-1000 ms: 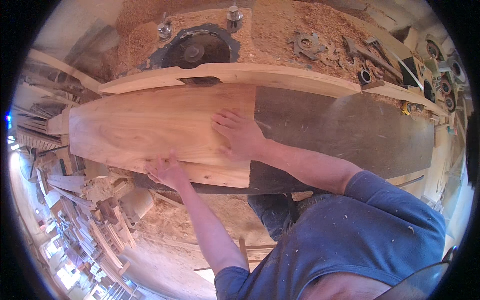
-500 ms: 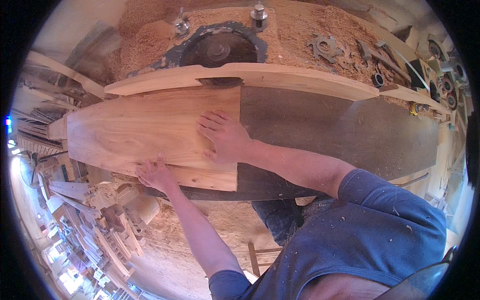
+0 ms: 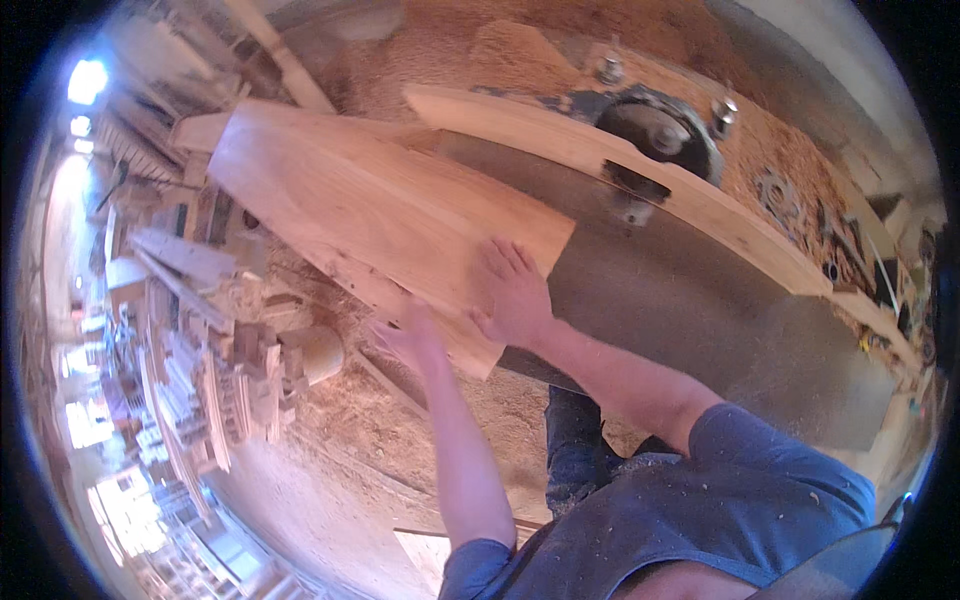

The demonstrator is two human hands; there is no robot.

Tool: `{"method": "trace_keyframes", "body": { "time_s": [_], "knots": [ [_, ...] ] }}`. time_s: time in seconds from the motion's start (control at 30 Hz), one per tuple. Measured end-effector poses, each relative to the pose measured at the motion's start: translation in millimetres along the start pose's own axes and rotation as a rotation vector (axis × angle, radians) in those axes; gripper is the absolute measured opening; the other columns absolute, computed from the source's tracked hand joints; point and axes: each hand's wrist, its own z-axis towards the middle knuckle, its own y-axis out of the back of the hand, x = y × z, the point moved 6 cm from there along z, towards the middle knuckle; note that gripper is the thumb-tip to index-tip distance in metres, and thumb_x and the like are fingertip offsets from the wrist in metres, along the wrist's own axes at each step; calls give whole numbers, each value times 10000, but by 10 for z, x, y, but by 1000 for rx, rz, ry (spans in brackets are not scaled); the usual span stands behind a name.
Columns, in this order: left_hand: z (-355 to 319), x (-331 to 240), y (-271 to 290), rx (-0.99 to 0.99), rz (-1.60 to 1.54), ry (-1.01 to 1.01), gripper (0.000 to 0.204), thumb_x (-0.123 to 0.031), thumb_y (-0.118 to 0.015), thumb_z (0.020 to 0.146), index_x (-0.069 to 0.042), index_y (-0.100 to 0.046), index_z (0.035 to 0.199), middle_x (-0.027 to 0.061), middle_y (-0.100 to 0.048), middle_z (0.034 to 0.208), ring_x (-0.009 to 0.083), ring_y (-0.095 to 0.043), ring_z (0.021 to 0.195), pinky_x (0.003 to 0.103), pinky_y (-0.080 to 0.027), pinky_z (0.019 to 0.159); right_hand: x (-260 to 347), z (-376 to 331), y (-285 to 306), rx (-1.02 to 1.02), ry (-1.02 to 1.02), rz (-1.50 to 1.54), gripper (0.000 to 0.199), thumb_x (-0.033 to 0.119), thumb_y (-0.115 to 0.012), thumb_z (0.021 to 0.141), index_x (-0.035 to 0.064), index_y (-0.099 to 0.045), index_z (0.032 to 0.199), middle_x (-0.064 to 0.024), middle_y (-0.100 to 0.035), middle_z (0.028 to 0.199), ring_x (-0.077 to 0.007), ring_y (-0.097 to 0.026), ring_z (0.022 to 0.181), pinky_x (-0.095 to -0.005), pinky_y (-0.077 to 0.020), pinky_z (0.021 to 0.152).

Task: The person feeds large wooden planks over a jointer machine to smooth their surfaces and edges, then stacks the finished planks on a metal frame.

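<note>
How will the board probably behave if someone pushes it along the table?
The board looks stiff: it shows no clear sag. It is probably rather heavy, being such a broad piece of wood. It may slide easily, since the table looks smooth.

A dark grey, flat, smooth-topped counter (image 3: 730, 310) carries a broad, light-brown wooden board (image 3: 400, 200), which lies flat over its left part. A long, pale wooden plank (image 3: 530, 128) with a dark notch stands on edge along the counter. Behind the plank, loose orange-brown sawdust (image 3: 535, 48) covers the surface around a dark round disc (image 3: 665, 132) and a toothed grey metal cutter (image 3: 777, 195).
</note>
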Motion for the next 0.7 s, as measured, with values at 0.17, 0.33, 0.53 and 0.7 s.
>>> {"method": "trace_keyframes", "body": {
  "time_s": [0.17,0.33,0.53,0.7],
  "knots": [
    [-175,1004,151,285,-634,261,655,-99,-707,912,61,-384,1459,223,-493,1414,276,-550,1234,400,-484,1040,506,-177,-300,-9,58,-9,656,341,-719,749,-19,-591,1282,-265,-448,1478,-416,-357,1432,-531,-236,1205],
    [-217,1198,100,394,-760,222,589,-65,-715,909,69,-445,1414,186,-610,1295,240,-647,1076,354,-533,920,367,-295,-166,-28,233,-4,511,229,-674,787,-22,-619,1229,-217,-526,1418,-382,-449,1375,-512,-348,1142],
    [-909,1766,188,282,-635,157,547,-101,-718,919,38,-489,1396,170,-623,1274,220,-644,1077,345,-530,918,266,-1267,260,0,362,-19,453,146,-658,790,-15,-626,1212,-188,-563,1379,-352,-488,1342,-482,-392,1109],
    [-2251,2441,652,381,-614,245,475,-94,-711,922,21,-530,1346,129,-641,1196,195,-639,1017,327,-524,897,32,-2584,893,120,344,139,467,111,-651,758,-3,-622,1210,-183,-600,1318,-340,-522,1297,-467,-414,1088]
  ]
}}
